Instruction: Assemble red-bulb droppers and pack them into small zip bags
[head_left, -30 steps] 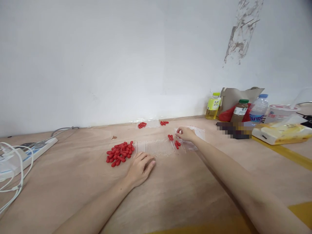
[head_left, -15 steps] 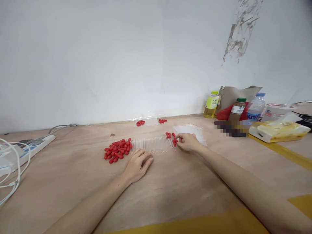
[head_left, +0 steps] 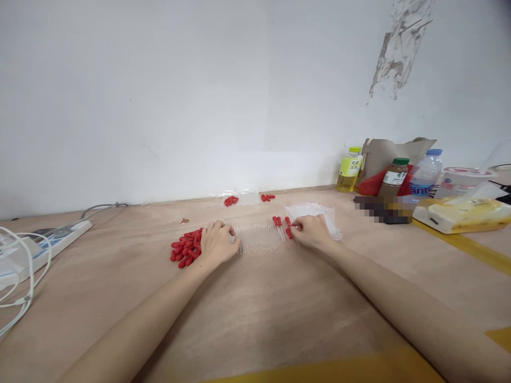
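Note:
A row of thin clear glass dropper tubes (head_left: 257, 238) lies side by side on the table. My left hand (head_left: 217, 243) rests over the row's left end, its fingers bent and thumb apart; anything under the fingers is hidden. It partly covers a heap of red rubber bulbs (head_left: 186, 247). At the row's right end my right hand (head_left: 310, 232) pinches a red rubber bulb (head_left: 289, 233) between thumb and fingertips. Beside that, a few tubes carry red bulbs (head_left: 277, 221) on their far ends. Clear plastic bags (head_left: 315, 210) lie behind my right hand.
Bagged droppers (head_left: 247, 199) lie by the wall. A power strip (head_left: 59, 242) with white cables (head_left: 30, 266) sits left. Rightward stand a yellow drink bottle (head_left: 349, 170), a brown bottle (head_left: 393, 181), a water bottle (head_left: 425, 173) and a tissue pack (head_left: 459, 215).
My left hand has moved left and away from me, from in front of the tubes onto their left end and the heap's edge. My right hand stays at the red bulb, nearly still.

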`<state>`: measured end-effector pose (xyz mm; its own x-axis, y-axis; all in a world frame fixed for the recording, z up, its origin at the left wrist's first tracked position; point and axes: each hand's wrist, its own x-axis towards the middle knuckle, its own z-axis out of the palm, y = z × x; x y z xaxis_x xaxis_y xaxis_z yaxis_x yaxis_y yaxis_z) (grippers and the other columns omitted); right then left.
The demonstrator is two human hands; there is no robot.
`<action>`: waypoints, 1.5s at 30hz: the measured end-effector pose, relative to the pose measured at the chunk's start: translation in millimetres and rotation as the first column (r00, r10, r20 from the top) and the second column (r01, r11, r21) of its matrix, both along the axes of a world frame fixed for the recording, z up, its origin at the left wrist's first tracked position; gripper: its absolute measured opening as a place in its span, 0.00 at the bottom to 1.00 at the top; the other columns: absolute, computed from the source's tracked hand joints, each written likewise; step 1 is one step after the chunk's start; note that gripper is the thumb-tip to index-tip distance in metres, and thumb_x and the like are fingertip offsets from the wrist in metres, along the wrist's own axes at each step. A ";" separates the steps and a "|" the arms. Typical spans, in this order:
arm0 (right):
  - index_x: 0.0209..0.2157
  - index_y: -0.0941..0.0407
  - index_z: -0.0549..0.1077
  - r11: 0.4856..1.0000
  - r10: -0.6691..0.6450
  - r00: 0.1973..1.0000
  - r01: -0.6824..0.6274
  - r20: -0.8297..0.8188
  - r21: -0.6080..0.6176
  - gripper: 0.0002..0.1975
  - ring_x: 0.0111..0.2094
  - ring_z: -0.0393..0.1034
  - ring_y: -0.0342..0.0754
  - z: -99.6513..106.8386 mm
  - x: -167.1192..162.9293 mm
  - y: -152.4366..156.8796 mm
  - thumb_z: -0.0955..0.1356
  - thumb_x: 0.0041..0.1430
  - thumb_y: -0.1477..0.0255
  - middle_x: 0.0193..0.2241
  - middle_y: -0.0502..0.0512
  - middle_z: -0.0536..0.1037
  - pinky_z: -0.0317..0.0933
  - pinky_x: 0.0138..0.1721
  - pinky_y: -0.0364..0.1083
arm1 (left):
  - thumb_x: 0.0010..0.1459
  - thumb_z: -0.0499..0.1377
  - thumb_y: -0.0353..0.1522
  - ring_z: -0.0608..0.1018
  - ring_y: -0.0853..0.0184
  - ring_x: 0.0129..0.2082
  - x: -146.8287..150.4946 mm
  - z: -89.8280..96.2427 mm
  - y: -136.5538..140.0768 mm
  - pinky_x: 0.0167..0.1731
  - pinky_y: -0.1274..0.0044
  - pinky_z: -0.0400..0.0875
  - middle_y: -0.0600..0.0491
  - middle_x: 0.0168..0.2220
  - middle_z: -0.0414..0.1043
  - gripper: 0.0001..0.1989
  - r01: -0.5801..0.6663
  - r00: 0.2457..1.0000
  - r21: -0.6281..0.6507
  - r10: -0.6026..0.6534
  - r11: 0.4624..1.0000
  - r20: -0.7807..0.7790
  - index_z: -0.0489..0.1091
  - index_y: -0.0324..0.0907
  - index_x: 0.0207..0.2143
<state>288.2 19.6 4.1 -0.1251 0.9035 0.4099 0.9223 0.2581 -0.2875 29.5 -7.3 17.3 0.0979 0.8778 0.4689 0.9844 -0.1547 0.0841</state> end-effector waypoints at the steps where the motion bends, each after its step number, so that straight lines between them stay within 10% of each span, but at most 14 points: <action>1: 0.27 0.54 0.75 1.000 0.014 0.999 -0.013 -0.037 0.026 0.12 0.28 0.67 0.46 2.2 -0.6 -1.7 0.60 0.51 0.69 0.24 0.52 0.75 0.48 0.38 0.47 | 0.47 0.55 0.37 0.67 0.56 0.39 2.6 1.1 4.4 0.39 0.67 0.58 0.49 0.34 0.67 0.08 -0.036 0.999 -0.016 0.035 0.999 -0.026 0.69 0.43 0.26; 8: 0.35 0.52 0.74 0.819 0.571 0.819 -0.561 -0.059 0.122 0.10 0.32 0.64 0.44 8.5 -22.6 -38.1 0.63 0.52 0.72 0.26 0.50 0.75 0.51 0.38 0.45 | 0.47 0.53 0.40 0.65 0.51 0.41 14.9 -3.0 26.1 0.40 0.65 0.55 0.41 0.37 0.67 0.15 -0.178 0.979 -0.062 0.170 0.982 -0.108 0.72 0.39 0.29; 12: 0.38 0.51 0.73 0.748 0.662 0.750 -0.660 -0.001 0.070 0.12 0.33 0.62 0.46 -0.8 -31.7 -53.3 0.64 0.51 0.74 0.26 0.51 0.74 0.50 0.38 0.46 | 0.47 0.52 0.40 0.65 0.49 0.42 19.7 -3.2 30.5 0.40 0.65 0.54 0.39 0.38 0.67 0.17 -0.233 0.967 -0.069 0.223 0.970 -0.127 0.73 0.37 0.30; 26: 0.26 0.56 0.71 0.879 0.476 0.876 -0.475 -0.083 0.033 0.12 0.33 0.65 0.46 -12.7 -49.6 -60.9 0.66 0.49 0.61 0.27 0.52 0.73 0.51 0.40 0.48 | 0.44 0.56 0.38 0.67 0.48 0.43 41.8 11.4 39.2 0.39 0.66 0.56 0.37 0.40 0.70 0.17 -0.353 0.934 -0.225 0.328 0.908 -0.144 0.73 0.35 0.34; 45: 0.27 0.57 0.68 0.881 0.469 0.869 -0.449 -0.155 0.152 0.04 0.32 0.63 0.45 -27.3 -49.7 -57.6 0.64 0.52 0.70 0.27 0.53 0.70 0.55 0.35 0.45 | 0.45 0.57 0.37 0.69 0.46 0.42 36.9 19.7 39.4 0.35 0.65 0.61 0.38 0.36 0.71 0.11 -0.221 0.974 -0.307 0.224 0.926 -0.026 0.72 0.37 0.27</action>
